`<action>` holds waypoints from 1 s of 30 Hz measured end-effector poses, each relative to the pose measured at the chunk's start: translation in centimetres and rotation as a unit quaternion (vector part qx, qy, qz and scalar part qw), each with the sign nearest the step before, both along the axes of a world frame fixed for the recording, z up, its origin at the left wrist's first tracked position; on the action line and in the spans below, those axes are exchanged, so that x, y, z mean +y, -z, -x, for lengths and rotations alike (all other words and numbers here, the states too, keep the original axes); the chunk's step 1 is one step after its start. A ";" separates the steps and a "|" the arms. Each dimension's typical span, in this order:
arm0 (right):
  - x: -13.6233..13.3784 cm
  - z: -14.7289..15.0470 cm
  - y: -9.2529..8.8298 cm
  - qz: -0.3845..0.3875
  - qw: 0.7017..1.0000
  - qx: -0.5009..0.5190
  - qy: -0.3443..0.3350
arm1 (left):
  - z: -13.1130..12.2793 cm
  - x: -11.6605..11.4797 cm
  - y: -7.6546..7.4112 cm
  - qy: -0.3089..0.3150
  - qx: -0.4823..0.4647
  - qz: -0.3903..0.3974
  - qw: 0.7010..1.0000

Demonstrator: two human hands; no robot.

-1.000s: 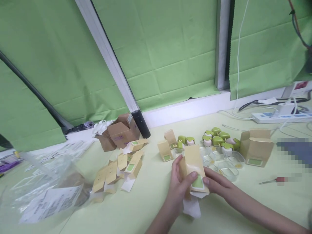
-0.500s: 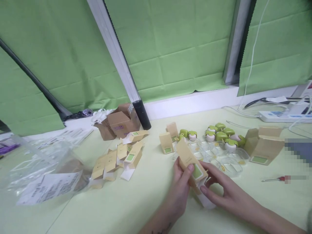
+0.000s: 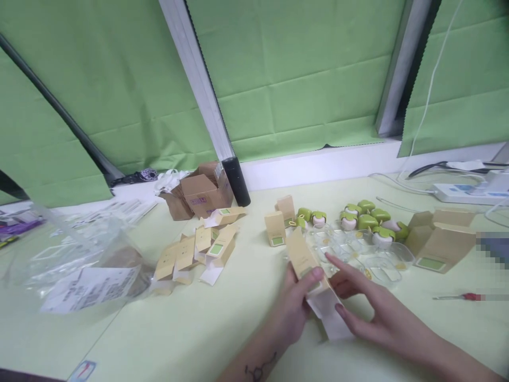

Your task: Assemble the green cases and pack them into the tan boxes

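Observation:
My left hand (image 3: 296, 302) is closed around a small kraft cardboard box (image 3: 301, 249), its thumb across the front. The box tilts, its lower end toward me. A white inner flap (image 3: 336, 318) stands out from that end. My right hand (image 3: 368, 300) is beside the box with its fingers apart; its thumb is at the flap's edge and its index finger points up toward the box. Whether the curled fingers behind touch the box is hidden. Beyond the hands are clear plastic trays (image 3: 382, 269) and several green-and-white small items (image 3: 366, 222).
Two small boxes (image 3: 275, 229) stand upright behind my hands. More small boxes (image 3: 186, 253) lie at left, near a clear plastic bag (image 3: 119, 249) and a brown carton (image 3: 204, 193). To the right are a larger kraft box (image 3: 441, 244), a screwdriver (image 3: 457, 297) and a power strip (image 3: 457, 193).
My right hand has loosened from the box's lower end, and its index finger has stretched out. More of the white flap shows now. My left thumb has moved over the green label.

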State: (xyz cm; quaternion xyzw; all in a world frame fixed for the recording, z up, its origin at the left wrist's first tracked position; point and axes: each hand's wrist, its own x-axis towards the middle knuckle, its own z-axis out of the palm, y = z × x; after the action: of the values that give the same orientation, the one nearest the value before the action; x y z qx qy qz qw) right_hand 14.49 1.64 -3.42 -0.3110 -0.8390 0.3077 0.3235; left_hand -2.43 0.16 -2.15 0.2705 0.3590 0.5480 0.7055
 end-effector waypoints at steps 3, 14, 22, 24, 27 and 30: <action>1.0 -0.8 -0.2 -0.017 0.999 -0.043 0.025 | 0.6 0.2 -0.8 -0.026 0.023 0.062 0.998; 0.8 -1.0 -0.7 -0.350 0.910 -0.197 -0.101 | 0.6 0.0 0.9 -0.053 0.048 -0.021 0.997; 0.4 0.2 -2.0 -0.343 0.907 -0.206 -0.136 | 0.5 -0.1 0.8 -0.019 0.054 -0.033 0.998; 0.3 -0.1 -2.0 -0.259 0.942 -0.184 -0.104 | 0.7 -0.1 0.5 -0.015 0.043 -0.043 0.998; 0.1 -0.6 -1.9 -0.093 0.985 -0.136 -0.043 | 0.8 -0.1 0.1 -0.016 0.033 -0.040 0.999; 0.0 -0.7 -1.7 -0.039 0.994 -0.089 -0.053 | 0.7 -0.2 0.0 -0.006 0.035 -0.036 0.999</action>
State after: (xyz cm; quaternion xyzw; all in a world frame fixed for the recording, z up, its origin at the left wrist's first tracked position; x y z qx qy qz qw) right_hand 15.20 1.59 -1.75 -0.2793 -0.8910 0.2627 0.2431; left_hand -3.15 -0.06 -2.15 0.3124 0.3649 0.5548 0.6793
